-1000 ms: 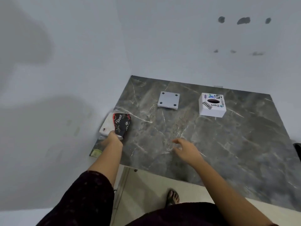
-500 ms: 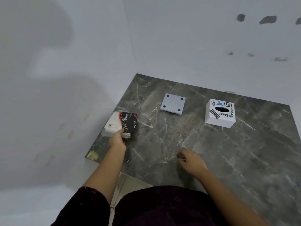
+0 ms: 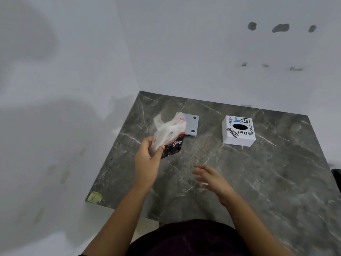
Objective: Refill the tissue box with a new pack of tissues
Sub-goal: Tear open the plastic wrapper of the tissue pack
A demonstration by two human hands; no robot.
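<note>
My left hand (image 3: 146, 159) grips a soft tissue pack (image 3: 168, 134), white and clear on one side and black with red print on the other. The pack is lifted above the grey marble table (image 3: 258, 182) and looks blurred. My right hand (image 3: 212, 179) hovers over the middle of the table with fingers spread and nothing in it. A white cube tissue box (image 3: 239, 131) with stickers and a dark oval slot on top stands at the far right. A flat grey square lid (image 3: 192, 125) lies behind the pack, partly hidden by it.
White walls meet in a corner behind the table and along its left side. A yellowish patch (image 3: 95, 197) marks the table's near left corner. A dark object (image 3: 336, 179) shows at the right frame edge.
My left hand has lifted the tissue pack off the table's left edge and carried it right, toward the grey lid. My right hand has risen from the tabletop and opened.
</note>
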